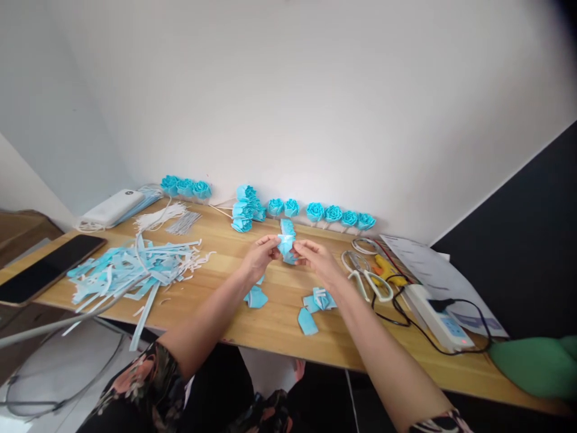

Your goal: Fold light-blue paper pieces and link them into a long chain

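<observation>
"Since I only have the head view from out here, how do you read the hands?"

"Take the blue piece (285, 243) as my clock's centre, over the surface (279, 316). My left hand (261, 252) has it at nine o'clock, thumb and fingers closed in a pinch. My right hand (314, 255) has a similar pinch at three. Whether its lower edge touches the wood, I can't tell."

"How would you handle it well?"

"I'd judge it thin and easily creased, so I'd use fingertips only, with even tension and small thumb movements. Pulling both edges hard could tear it. I'd also lift my forearms clear of the loose cut pieces (308, 322) at five and seven."

"Any containers?"

"None that I can look into. The strips (112, 270) are heaped straight on the wood towards nine, and the scissors (358, 263) lie between three and four. Far out at nine, a brown shape (27, 231) could be a box, but the frame cuts it off and I can't see inside. The finished-looking flowers (333, 214) at two stand along the wall, with no vase visible."
</observation>
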